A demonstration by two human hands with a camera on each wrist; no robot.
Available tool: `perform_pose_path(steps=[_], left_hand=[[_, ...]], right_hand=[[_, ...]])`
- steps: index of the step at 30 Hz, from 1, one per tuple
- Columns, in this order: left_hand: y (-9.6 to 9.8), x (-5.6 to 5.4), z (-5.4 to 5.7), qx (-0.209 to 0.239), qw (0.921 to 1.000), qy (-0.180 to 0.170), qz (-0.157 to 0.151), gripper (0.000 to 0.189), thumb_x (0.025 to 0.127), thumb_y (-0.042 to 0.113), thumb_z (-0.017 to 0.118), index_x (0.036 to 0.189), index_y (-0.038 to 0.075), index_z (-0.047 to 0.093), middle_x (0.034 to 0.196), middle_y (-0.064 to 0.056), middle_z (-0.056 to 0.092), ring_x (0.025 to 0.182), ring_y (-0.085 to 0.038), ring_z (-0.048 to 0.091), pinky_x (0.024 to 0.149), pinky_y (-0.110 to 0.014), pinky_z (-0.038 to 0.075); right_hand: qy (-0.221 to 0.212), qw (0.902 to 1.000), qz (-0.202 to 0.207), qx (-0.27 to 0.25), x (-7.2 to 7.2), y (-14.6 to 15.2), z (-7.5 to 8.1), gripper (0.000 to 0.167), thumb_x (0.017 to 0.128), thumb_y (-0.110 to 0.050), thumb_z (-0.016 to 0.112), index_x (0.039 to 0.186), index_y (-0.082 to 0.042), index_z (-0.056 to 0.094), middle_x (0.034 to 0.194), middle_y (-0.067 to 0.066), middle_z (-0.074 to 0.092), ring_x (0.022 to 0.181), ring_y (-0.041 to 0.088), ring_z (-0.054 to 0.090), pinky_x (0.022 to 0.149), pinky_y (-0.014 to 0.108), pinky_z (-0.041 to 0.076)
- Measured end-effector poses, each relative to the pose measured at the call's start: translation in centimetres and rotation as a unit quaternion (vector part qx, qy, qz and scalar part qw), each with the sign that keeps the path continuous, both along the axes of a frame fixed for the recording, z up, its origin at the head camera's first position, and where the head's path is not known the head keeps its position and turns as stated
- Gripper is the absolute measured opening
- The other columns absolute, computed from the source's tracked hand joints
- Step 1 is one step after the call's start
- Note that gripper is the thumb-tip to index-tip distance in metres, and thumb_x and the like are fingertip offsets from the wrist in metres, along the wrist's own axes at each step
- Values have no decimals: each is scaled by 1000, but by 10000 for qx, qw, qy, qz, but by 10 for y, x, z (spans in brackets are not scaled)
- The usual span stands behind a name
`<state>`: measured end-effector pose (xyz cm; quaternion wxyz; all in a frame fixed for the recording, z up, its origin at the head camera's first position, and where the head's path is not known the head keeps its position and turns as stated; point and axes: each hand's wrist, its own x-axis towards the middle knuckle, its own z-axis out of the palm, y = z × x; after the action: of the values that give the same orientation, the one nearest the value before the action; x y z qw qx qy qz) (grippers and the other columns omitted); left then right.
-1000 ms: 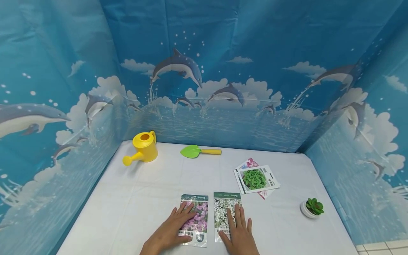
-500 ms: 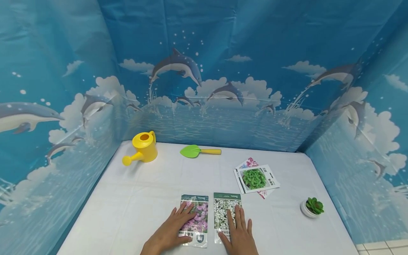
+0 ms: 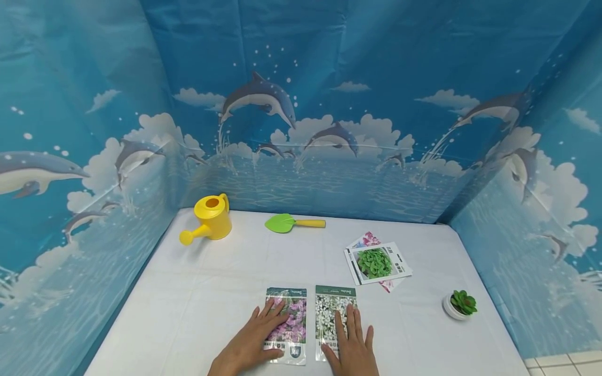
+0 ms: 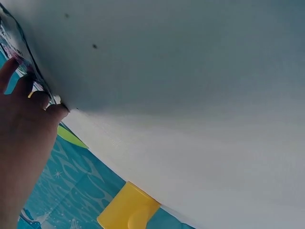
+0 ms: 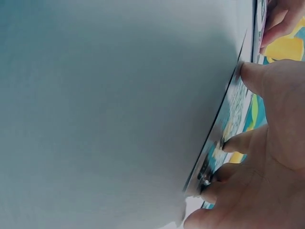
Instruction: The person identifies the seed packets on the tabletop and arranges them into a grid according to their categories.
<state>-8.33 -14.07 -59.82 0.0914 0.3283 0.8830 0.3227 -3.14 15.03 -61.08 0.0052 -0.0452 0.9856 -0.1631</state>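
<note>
Two seed packets lie side by side near the front of the white table. On the left one, the pink-flower seed packet [image 3: 295, 321], my left hand [image 3: 254, 337] rests with its fingers spread. My right hand [image 3: 352, 344] lies with spread fingers over the white-flower seed packet [image 3: 326, 313], covering its lower right part. In the left wrist view the left hand [image 4: 28, 119] touches the packet's edge with its fingertips. From the right wrist view, the right hand's [image 5: 267, 143] thumb and fingertips rest along the white-flower packet [image 5: 233, 105].
A yellow watering can [image 3: 213, 219] stands at the back left. Beside it lies a toy trowel [image 3: 282, 223] with a green blade. Further right, a green-leaf seed packet [image 3: 375, 262] overlaps a pink-flower one [image 3: 369, 239]. A small potted succulent [image 3: 455, 308] stands at the right.
The head view has shifted very slightly. Both hands and the packets have stayed in practically the same places.
</note>
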Motion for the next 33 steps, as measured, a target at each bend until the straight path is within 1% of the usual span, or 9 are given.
perform_pose_path(steps=[2, 4, 9, 13, 15, 19, 25, 31, 33], left_hand=[[-2, -1, -5, 89, 9999, 35, -47, 85, 92, 41, 82, 164, 14, 46, 176, -14, 31, 163, -44, 20, 128, -67, 16], [-2, -1, -6, 122, 9999, -15, -66, 85, 92, 42, 81, 165, 15, 46, 176, -13, 29, 164, -43, 17, 128, -67, 14], [0, -2, 5, 47, 9995, -303, -22, 85, 90, 36, 85, 163, 12, 48, 176, -15, 29, 162, -49, 16, 123, -75, 19], [3, -2, 13, -171, 9986, -491, 88, 85, 88, 33, 87, 162, 13, 49, 177, -12, 29, 163, -47, 16, 126, -73, 19], [4, -2, 15, -257, 9981, -548, 119, 86, 88, 32, 88, 162, 14, 50, 177, -11, 29, 163, -46, 16, 127, -71, 18], [5, -2, 17, -385, 9975, -574, 128, 87, 88, 32, 88, 163, 15, 49, 177, -9, 28, 164, -44, 16, 128, -69, 19], [4, -2, 16, -433, 9975, -548, 105, 88, 88, 33, 88, 164, 16, 48, 177, -9, 28, 164, -44, 16, 128, -69, 19], [3, -3, 14, -296, 9977, -603, 48, 87, 89, 34, 88, 164, 16, 47, 177, -11, 28, 164, -45, 16, 127, -72, 19], [3, -4, 11, -212, 9983, -534, 3, 86, 90, 35, 86, 164, 15, 47, 177, -13, 28, 163, -46, 16, 126, -73, 19]], right_hand=[[15, 10000, -3, -17, 0, 0, 1, 88, 94, -52, 77, 158, 2, 49, 170, 35, 28, 156, 55, 29, 112, 87, 27], [21, 10000, 2, -29, 0, -1, 2, 89, 94, -52, 78, 158, 2, 49, 170, 35, 28, 156, 56, 28, 112, 88, 26], [74, 9999, 32, -153, 0, -1, 7, 87, 96, -52, 76, 158, 3, 49, 170, 36, 28, 156, 57, 26, 114, 88, 24], [50, 9996, 32, -266, -2, 0, 9, 85, 99, -53, 73, 158, 3, 49, 170, 35, 29, 157, 57, 25, 116, 87, 22], [33, 9995, 6, -312, -5, 2, 9, 85, 99, -52, 73, 159, 4, 48, 170, 35, 28, 158, 57, 23, 116, 86, 22], [-33, 9994, -78, -346, -12, 10, 11, 87, 99, -50, 74, 160, 5, 46, 171, 35, 25, 159, 57, 20, 118, 85, 22], [-18, 9981, -249, -565, -25, 32, 15, 87, 102, -45, 72, 162, 9, 39, 172, 39, 18, 158, 61, 14, 119, 85, 16], [-131, 9972, -538, -493, -44, 57, 15, 90, 102, -42, 73, 162, 12, 33, 172, 41, 10, 159, 61, 8, 119, 85, 11], [-154, 9969, -600, -478, -50, 64, 15, 91, 103, -41, 72, 163, 13, 30, 171, 42, 8, 159, 62, 6, 119, 85, 9]])
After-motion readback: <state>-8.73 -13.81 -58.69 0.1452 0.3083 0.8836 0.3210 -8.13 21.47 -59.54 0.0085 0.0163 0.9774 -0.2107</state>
